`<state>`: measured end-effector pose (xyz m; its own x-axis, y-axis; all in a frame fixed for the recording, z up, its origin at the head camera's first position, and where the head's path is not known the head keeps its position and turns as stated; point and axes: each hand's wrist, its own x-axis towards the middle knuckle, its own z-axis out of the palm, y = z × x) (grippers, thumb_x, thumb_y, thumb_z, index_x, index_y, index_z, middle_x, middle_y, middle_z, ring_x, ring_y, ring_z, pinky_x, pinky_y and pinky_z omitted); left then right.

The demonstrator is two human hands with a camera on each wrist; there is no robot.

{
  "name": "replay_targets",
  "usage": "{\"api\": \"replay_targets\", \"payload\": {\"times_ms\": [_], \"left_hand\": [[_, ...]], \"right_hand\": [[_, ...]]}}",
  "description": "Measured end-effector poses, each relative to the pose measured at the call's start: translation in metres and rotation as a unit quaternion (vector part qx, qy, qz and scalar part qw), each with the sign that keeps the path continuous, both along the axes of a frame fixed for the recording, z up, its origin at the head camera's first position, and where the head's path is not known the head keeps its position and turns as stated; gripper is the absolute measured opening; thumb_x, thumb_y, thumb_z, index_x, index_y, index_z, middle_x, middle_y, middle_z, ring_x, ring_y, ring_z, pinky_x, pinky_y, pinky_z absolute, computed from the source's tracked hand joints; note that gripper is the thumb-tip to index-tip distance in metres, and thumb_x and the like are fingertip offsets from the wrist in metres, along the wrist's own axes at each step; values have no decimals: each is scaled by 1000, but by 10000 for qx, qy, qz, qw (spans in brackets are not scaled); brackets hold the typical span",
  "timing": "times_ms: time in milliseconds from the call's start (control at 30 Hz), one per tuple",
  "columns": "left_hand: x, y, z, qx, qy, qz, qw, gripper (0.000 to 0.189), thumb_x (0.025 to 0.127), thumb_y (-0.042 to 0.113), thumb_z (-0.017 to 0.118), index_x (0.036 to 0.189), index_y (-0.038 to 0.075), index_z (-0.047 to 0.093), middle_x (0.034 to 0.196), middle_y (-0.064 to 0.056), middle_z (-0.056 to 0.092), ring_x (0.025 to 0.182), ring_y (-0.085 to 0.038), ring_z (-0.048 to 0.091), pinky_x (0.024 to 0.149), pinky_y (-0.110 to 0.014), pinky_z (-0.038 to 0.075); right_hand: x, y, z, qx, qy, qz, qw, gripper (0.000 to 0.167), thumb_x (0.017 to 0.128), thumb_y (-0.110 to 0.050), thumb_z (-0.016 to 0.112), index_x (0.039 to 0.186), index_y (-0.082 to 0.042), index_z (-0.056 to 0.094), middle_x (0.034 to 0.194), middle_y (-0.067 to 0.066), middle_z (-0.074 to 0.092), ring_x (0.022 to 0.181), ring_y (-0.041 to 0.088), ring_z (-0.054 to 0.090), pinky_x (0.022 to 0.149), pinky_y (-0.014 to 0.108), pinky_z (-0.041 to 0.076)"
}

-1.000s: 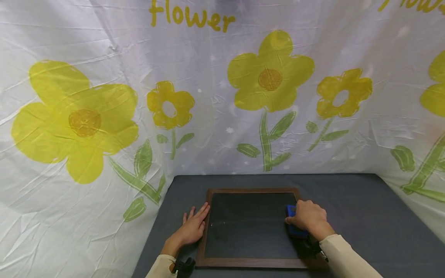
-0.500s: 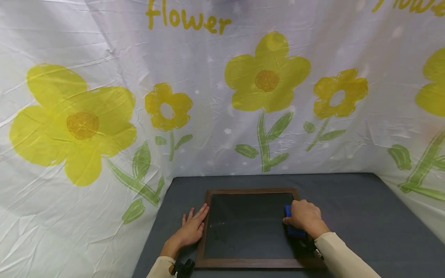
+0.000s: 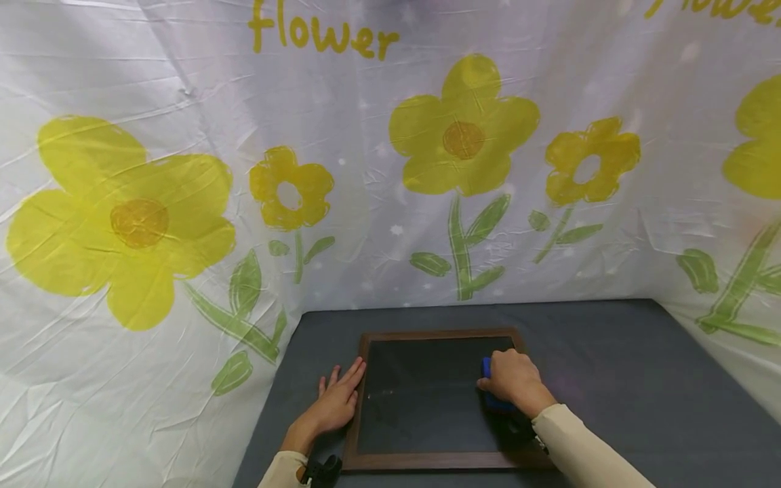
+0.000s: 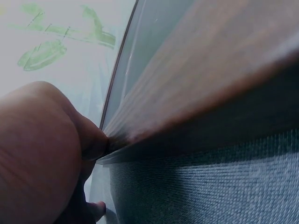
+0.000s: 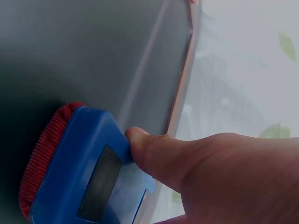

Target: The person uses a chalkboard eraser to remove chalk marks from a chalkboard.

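A blackboard [image 3: 427,393] in a brown wooden frame [image 3: 451,461] lies on the dark tabletop. On its right part my right hand [image 3: 517,381] grips a blue blackboard eraser [image 3: 499,405]. The right wrist view shows the eraser's red pile pad [image 5: 44,163] against the board and my thumb on its blue body. My left hand [image 3: 332,403] rests at the board's left edge, fingers straight, fingertips on the frame. Close up in the left wrist view, part of that hand [image 4: 42,149] touches the frame's side. My right hand's other fingers are mostly hidden behind the eraser.
Dark grey cloth [image 3: 628,379] covers the table around the board. White curtains printed with yellow flowers [image 3: 464,140] hang behind and at both sides. A few small pale marks [image 3: 381,394] show on the board's left part.
My right hand has slid the eraser leftward across the board, away from the right side of the frame. The left hand stays on the left edge. The head view has shifted slightly.
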<state>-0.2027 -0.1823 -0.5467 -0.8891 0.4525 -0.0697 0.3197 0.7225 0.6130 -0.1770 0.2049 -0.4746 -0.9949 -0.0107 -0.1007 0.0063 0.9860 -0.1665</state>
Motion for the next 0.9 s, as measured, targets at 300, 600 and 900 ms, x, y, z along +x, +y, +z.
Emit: {"api": "replay_targets", "payload": {"times_ms": [300,600,900], "left_hand": [[1,2,-1,-58,73,47,9999,65,111,1,50,173,6,32,184,-12,22,165,-61,7,121,-88,-1],[1,2,0,-59,72,57,9999,65,111,1,49,173,7,32,184,-12,22,165,-61,7,121,-87,0],[1,1,-1,16,86,58,9999,65,111,1,50,173,6,32,183,-13,22,165,-62,6,121,-87,-2]], "right_hand": [[-1,-41,-4,145,471,335,9982,52,91,-45,89,101,4,78,74,15,68,60,27,69,56,43,63],[-5,-86,-10,-75,484,425,9979,46,95,-43,86,99,2,81,75,15,71,58,27,69,54,43,63],[-4,-126,-17,153,755,629,9950,45,98,-44,82,94,1,82,82,20,77,63,33,73,52,45,62]]}}
